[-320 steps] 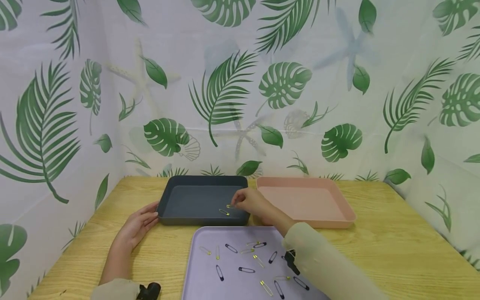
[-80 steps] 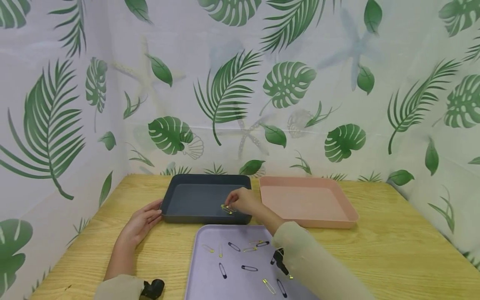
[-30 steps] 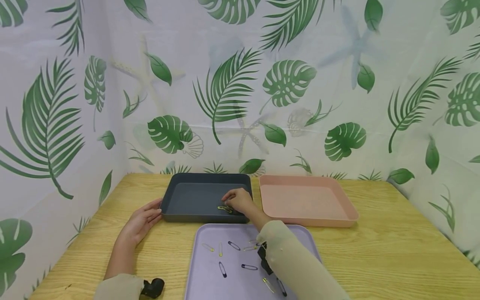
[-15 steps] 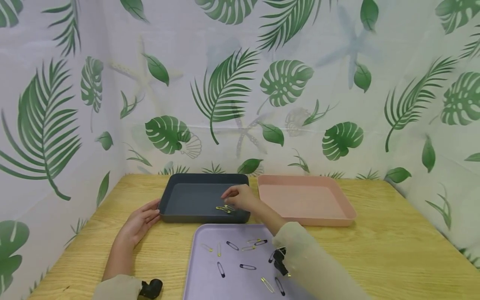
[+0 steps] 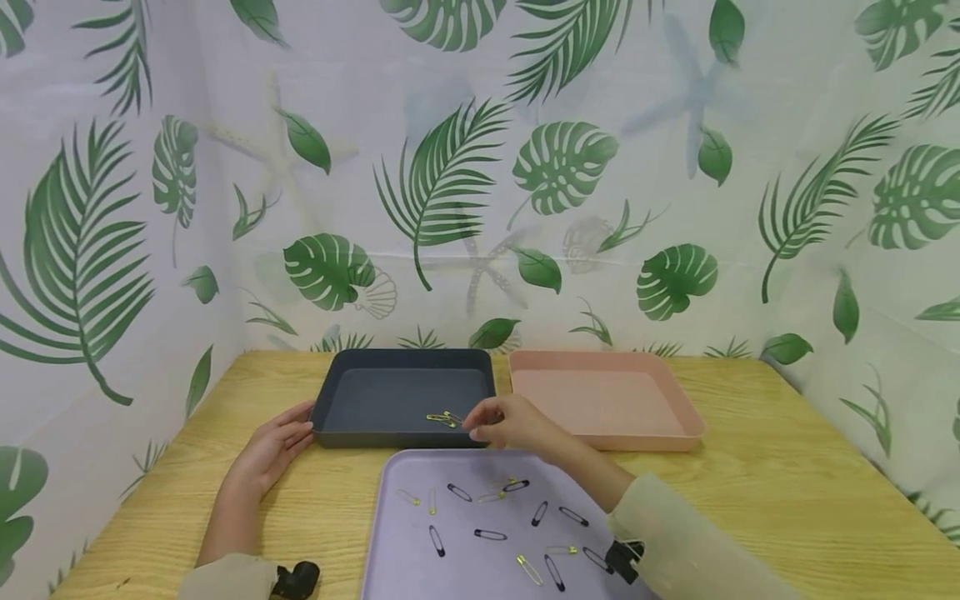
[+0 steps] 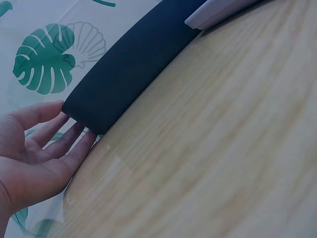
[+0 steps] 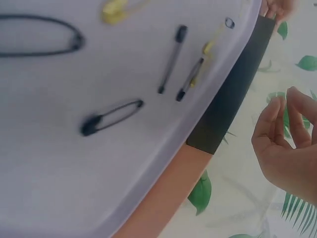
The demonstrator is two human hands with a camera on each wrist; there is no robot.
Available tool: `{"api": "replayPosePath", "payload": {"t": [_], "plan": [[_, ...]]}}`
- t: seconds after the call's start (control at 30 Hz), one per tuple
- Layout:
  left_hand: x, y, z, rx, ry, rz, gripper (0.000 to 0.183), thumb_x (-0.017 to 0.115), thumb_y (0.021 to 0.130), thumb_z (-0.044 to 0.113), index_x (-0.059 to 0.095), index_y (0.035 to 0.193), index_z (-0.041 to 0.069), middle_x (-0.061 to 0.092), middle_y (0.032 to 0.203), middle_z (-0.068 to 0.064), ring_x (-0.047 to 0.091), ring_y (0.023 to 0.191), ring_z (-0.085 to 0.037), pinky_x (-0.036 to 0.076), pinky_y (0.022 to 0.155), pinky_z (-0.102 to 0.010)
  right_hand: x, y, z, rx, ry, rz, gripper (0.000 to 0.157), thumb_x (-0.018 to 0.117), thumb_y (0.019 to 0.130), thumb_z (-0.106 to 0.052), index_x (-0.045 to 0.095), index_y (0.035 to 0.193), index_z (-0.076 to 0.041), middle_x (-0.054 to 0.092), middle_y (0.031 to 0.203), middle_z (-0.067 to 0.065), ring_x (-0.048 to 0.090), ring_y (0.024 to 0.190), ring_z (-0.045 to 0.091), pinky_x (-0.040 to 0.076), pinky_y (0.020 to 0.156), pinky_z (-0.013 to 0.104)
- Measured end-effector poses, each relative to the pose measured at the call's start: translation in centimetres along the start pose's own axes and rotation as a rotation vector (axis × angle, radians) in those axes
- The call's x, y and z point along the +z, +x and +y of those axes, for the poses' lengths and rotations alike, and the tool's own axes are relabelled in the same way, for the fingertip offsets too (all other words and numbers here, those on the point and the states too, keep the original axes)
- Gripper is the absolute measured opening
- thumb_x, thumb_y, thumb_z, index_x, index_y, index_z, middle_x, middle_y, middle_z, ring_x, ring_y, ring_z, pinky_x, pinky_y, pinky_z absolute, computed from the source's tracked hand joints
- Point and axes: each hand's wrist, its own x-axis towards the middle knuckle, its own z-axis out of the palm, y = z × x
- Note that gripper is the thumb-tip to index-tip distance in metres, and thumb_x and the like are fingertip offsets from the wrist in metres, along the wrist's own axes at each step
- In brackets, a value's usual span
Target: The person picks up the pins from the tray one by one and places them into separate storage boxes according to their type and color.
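Note:
My left hand (image 5: 273,448) touches the left side of the dark blue-grey tray (image 5: 390,396) with its fingers fairly straight. In the left wrist view its fingertips meet the corner of that tray (image 6: 119,74). Several yellow safety pins (image 5: 444,419) lie in the tray, bunched near its front right. Over the tray's front right corner hovers my right hand (image 5: 517,427), fingers loosely bent and nothing visible between them. The right wrist view shows a gap between thumb and fingers on that hand (image 7: 287,144). Black safety pins (image 5: 491,534) and yellow safety pins (image 5: 529,570) lie scattered on the lilac tray (image 5: 401,575).
Right of the dark tray stands a pink tray (image 5: 600,396) with nothing in it. The lilac tray sits in front of both on a wooden table (image 5: 787,500). A leaf-patterned sheet (image 5: 585,275) closes off the back and sides.
My right hand has drawn back rightward from over the dark tray, uncovering the yellow safety pins there. Compared with the oldest frame, more yellow pins lie in that tray. My left hand stays put.

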Motion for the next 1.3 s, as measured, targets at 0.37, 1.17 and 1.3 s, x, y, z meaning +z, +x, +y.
{"api": "replayPosePath", "payload": {"t": [0.37,1.17,1.3], "plan": [[-0.2,0.1,-0.1,-0.002,0.003,0.006,0.054,0.041,0.097,0.002,0.014,0.143,-0.006,0.016,0.146,-0.022,0.052,0.104,-0.004,0.036,0.096,-0.025,0.6,-2.5,2.3,-0.018,-0.030,-0.066,0.007,0.065,0.082,-0.003,0.069,0.088,-0.002,0.062,0.081,-0.001,0.052,0.067,0.013,0.047,0.055,0.028],[0.0,0.0,0.0,-0.011,-0.011,0.006,0.055,0.041,0.096,0.001,0.013,0.143,-0.006,0.014,0.147,-0.022,0.052,0.104,-0.005,0.037,0.095,-0.025,1.9,-3.1,3.6,-0.030,-0.164,-0.109,0.012,0.071,0.074,0.004,0.068,0.075,-0.008,0.056,0.065,-0.005,0.047,0.057,0.008,0.040,0.049,0.020],[0.0,0.0,0.0,-0.009,-0.006,0.009,0.055,0.041,0.096,0.001,0.014,0.143,-0.006,0.016,0.146,-0.022,0.052,0.104,-0.006,0.037,0.095,-0.025,2.0,-3.1,3.8,-0.042,-0.176,-0.114,0.013,0.071,0.073,0.005,0.068,0.074,-0.008,0.056,0.064,-0.006,0.047,0.058,0.008,0.040,0.051,0.020]]}}
